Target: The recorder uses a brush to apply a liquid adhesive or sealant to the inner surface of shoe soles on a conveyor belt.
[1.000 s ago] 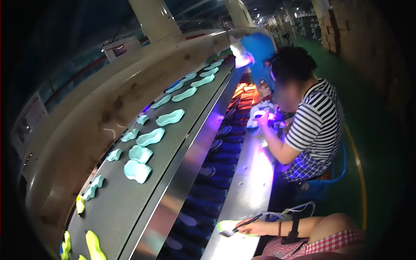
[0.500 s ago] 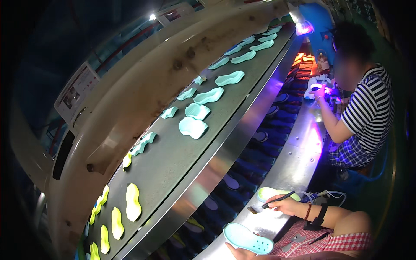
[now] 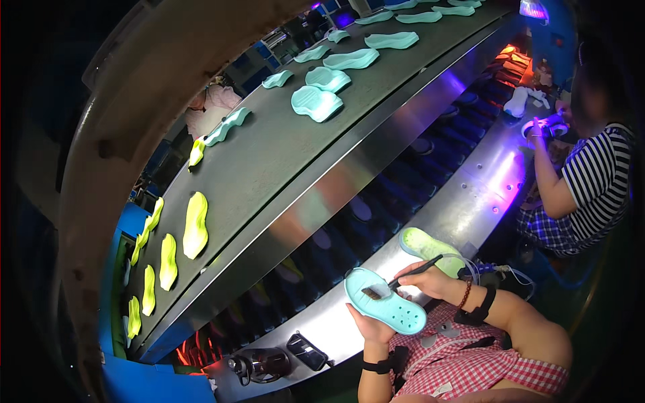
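Observation:
My left hand [image 3: 368, 326] is closed on a pale blue shoe sole [image 3: 396, 314], gripping its left edge from below. Small holes dot the end of the sole nearest me. Between the fingers of my right hand [image 3: 430, 281] is a brush [image 3: 422, 266] with a black handle. Its bristle end lies over the inside face of the sole, and it looks to be touching it. Just beyond my right hand, a lime-green sole [image 3: 418, 240] rests on the metal ledge [image 3: 437, 218], partly covered by that hand.
Across from me runs a dark conveyor belt [image 3: 255, 181] carrying several pale blue soles [image 3: 316, 104] and yellow soles [image 3: 195, 225]. A dark bottle [image 3: 269, 365] and a phone [image 3: 307, 350] lie on the ledge at left. A co-worker in a striped shirt [image 3: 598, 178] handles a shoe at right.
My right hand has brought the brush from above the metal ledge onto the blue sole. The whole view has shifted, and more of my left arm, the bottle and the phone now show.

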`<state>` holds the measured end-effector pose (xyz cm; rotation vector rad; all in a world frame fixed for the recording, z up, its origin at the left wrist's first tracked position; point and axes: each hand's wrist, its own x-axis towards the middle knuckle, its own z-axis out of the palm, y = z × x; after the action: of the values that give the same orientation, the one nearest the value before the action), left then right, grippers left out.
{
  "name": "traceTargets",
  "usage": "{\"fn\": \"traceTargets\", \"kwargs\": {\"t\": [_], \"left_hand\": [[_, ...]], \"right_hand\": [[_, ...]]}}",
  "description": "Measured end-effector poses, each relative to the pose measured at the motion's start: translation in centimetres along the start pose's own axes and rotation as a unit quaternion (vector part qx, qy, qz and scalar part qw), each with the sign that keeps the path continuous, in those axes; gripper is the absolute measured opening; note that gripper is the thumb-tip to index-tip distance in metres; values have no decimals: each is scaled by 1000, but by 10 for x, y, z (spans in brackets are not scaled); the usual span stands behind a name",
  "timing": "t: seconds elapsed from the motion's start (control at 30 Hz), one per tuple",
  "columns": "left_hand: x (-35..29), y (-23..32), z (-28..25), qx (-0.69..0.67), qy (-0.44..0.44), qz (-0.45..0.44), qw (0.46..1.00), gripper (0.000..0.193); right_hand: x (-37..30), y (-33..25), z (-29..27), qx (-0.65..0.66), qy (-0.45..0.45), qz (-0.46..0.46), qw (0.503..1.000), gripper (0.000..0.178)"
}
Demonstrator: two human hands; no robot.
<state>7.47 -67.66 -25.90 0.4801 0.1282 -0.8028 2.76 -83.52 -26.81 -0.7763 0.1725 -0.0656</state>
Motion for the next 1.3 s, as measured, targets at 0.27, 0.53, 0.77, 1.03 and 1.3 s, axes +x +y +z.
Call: {"fn": "traceTargets", "kwargs": {"t": [0.27, 0.53, 0.77, 1.03, 1.3], "left_hand": [[-12, -5, 33, -74, -1, -42, 996, 77], [-1, -1, 17, -19, -122, 1, 992, 68], [12, 6, 6, 34, 44, 120, 991, 60], [-7, 18, 22, 4, 11, 87, 996, 64], [-9, 11, 15, 43, -9, 182, 982, 63]], "right_hand": [[16, -13, 5, 8, 0, 50, 999, 20], [31, -22, 25, -140, 0, -25, 990, 16], [2, -32, 54, -487, -137, -241, 828, 22], [-18, -79, 49, -355, -161, -59, 919, 19], [-16, -70, 62, -317, -267, 1, 910, 19]]}}
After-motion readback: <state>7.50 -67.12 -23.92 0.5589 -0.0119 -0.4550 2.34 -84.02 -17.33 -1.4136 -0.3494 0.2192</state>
